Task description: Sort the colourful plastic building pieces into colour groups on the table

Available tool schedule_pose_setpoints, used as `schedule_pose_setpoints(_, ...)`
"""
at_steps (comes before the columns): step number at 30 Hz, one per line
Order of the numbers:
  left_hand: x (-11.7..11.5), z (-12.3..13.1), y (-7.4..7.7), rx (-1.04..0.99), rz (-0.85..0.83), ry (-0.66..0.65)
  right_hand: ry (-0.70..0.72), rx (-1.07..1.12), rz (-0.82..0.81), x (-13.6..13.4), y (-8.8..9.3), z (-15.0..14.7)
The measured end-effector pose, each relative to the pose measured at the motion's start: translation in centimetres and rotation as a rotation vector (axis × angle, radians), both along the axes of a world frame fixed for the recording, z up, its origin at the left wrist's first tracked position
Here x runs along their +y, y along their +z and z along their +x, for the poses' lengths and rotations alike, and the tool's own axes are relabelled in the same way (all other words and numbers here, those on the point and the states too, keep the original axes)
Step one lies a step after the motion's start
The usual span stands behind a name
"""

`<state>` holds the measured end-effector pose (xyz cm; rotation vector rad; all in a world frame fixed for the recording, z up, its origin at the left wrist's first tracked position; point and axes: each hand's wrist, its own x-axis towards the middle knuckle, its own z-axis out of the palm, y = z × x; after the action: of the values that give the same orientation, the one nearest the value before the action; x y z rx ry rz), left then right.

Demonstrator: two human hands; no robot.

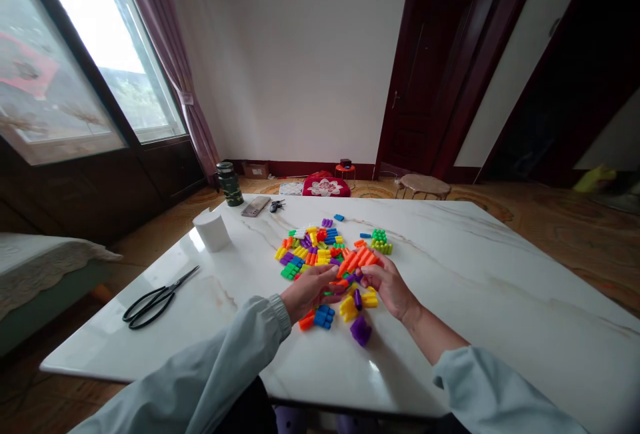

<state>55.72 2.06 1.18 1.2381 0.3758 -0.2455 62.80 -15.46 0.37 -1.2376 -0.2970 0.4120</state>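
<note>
My right hand [387, 285] grips a row of orange toy building blocks [359, 259] between thumb and fingers, raised a little over the pile. My left hand [313, 287] is just left of it, palm inward, with fingers stretched out and apart; a lone orange block shows by its fingertips, and I cannot tell whether they touch it. Beneath and beyond both hands spreads a pile of coloured blocks [300, 254], partly hidden by them. Closer to me lie a blue block [324, 317], a yellow block [349, 308] and a purple block [361, 331].
On the white marbled table [475, 274], black-handled scissors [157, 301] lie at left. Behind them stand a white paper roll [211, 229] and a camouflage bottle [229, 184], beside a phone [256, 206] and keys [277, 205]. Green blocks [379, 237] sit right of the pile.
</note>
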Motion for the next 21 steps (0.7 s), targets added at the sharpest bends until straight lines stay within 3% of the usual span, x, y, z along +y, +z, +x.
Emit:
schedule_pose_setpoints(2,-0.4,0.3,0.1,-0.084,-0.065,0.018,0.023,0.015,0.019,0.2,-0.1,-0.1)
schedule_pose_setpoints(4,-0.3,0.6,0.1,-0.137,-0.029,0.035,0.061,-0.004,0.007,0.3,-0.2,-0.2)
schedule_pose_setpoints(11,0.5,0.9,-0.5,-0.223,0.22,0.103,0.104,-0.186,-0.206,0.1,-0.9,0.6)
schedule_pose_setpoints(15,1.0,0.7,-1.1,-0.289,0.441,0.049,0.155,-0.204,-0.232,0.1,-1.4,0.8)
schedule_pose_setpoints(21,1.0,0.5,-1.4,-0.349,0.416,0.059,0.274,-0.3,-0.335,1.1,-2.1,0.1)
